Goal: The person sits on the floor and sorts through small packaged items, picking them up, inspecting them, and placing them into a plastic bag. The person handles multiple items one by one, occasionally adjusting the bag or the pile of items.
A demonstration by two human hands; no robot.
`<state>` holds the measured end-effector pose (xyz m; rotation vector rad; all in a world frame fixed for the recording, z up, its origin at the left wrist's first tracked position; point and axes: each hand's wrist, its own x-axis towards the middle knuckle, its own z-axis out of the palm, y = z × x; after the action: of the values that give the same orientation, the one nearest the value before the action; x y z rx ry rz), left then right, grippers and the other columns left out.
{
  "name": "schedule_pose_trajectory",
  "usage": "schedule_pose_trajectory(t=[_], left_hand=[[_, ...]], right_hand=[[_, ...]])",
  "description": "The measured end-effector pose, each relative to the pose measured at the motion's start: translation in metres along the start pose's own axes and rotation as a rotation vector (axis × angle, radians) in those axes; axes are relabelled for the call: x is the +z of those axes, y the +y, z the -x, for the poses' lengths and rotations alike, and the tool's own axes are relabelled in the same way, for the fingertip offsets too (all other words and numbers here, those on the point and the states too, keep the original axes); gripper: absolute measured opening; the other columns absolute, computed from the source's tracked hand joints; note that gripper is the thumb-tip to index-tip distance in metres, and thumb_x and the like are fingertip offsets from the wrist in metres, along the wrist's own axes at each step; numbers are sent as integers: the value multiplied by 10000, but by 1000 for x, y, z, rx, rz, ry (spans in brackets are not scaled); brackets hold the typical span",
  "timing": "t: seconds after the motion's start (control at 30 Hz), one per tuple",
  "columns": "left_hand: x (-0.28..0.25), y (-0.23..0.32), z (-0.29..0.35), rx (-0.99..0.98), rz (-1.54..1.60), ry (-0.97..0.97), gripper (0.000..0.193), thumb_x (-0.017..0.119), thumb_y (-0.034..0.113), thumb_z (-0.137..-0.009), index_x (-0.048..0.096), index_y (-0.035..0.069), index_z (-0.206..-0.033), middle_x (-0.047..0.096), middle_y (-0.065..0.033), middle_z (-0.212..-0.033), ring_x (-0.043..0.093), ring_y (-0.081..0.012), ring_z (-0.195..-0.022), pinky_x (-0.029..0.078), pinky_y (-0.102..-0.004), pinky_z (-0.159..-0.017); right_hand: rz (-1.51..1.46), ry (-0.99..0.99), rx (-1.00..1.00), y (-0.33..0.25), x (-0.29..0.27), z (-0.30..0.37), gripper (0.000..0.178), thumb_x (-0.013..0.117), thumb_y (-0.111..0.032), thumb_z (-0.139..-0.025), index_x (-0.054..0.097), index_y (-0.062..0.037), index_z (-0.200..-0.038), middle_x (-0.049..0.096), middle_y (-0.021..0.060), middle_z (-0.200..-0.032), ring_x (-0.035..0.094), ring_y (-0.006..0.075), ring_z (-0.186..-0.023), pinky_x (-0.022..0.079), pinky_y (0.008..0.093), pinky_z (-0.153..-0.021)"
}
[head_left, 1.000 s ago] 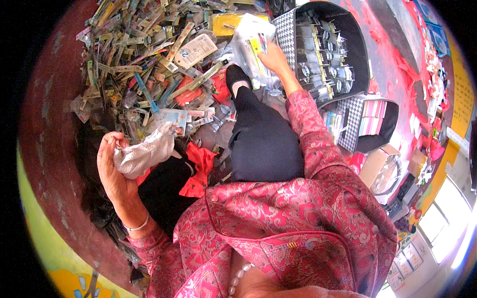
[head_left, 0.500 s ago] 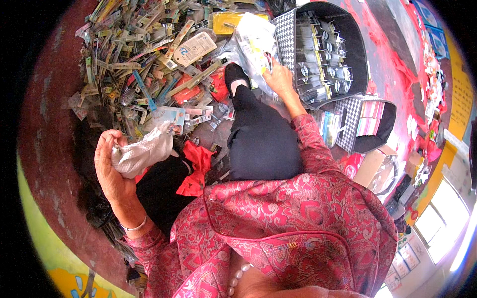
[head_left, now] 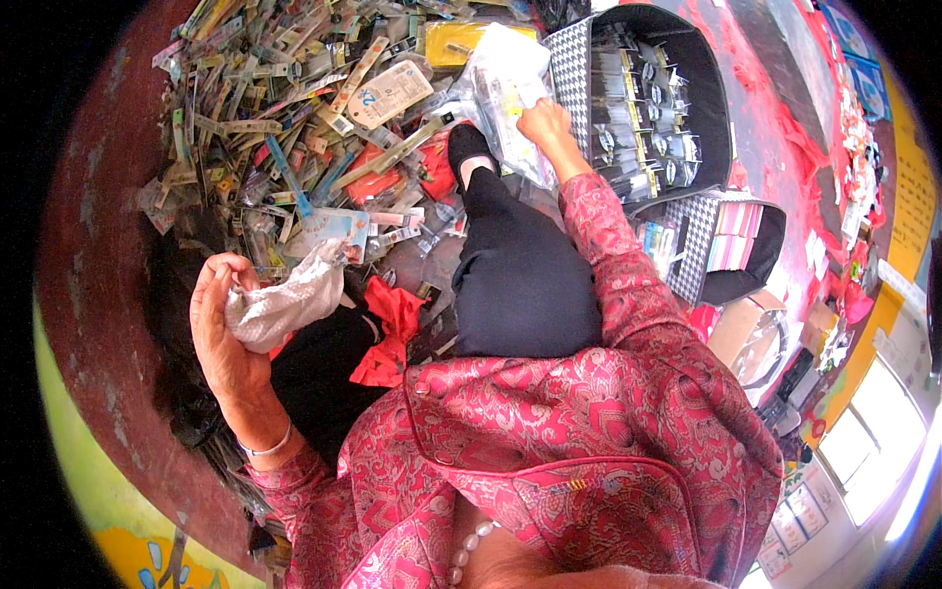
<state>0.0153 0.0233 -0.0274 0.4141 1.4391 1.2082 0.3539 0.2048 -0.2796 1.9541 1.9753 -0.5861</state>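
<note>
In my head view, the left hand's grip is clamped on a crumpled white cloth, near a heap of flat plastic packets. The right hand curls over a clear plastic bag beside a houndstooth storage box; I cannot tell whether its grip pinches anything.

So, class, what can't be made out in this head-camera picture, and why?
All in the head view:
Right hand: fingertips hidden behind its knuckles.
Left hand: inner side partly covered by the white cloth.
Packaging pile: far end cut off by the upper edge.
Wall papers: too small and blurred to read.
</note>
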Motion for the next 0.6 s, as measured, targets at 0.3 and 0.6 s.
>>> schedule_pose_trajectory(t=[0.3, 0.6], left_hand=[[8, 2, 1, 19, -41, 40, 151, 485, 183, -819, 483, 32, -810, 408, -3, -676, 384, -83, -626, 315, -194, -563], [8, 3, 5, 81, -16, -16, 146, 476, 154, -813, 520, 16, -831, 453, -7, -695, 421, -71, -619, 328, -180, -535]], right_hand=[[-90, 94, -124, 18, -12, -18, 460, 616, -346, -629, 576, -66, -992, 591, 179, -920, 564, 337, -873, 448, 410, -737], [-194, 43, -83, 39, -5, 40, 384, 540, -279, -734, 499, -17, -1013, 567, 231, -924, 544, 374, -879, 431, 448, -746]])
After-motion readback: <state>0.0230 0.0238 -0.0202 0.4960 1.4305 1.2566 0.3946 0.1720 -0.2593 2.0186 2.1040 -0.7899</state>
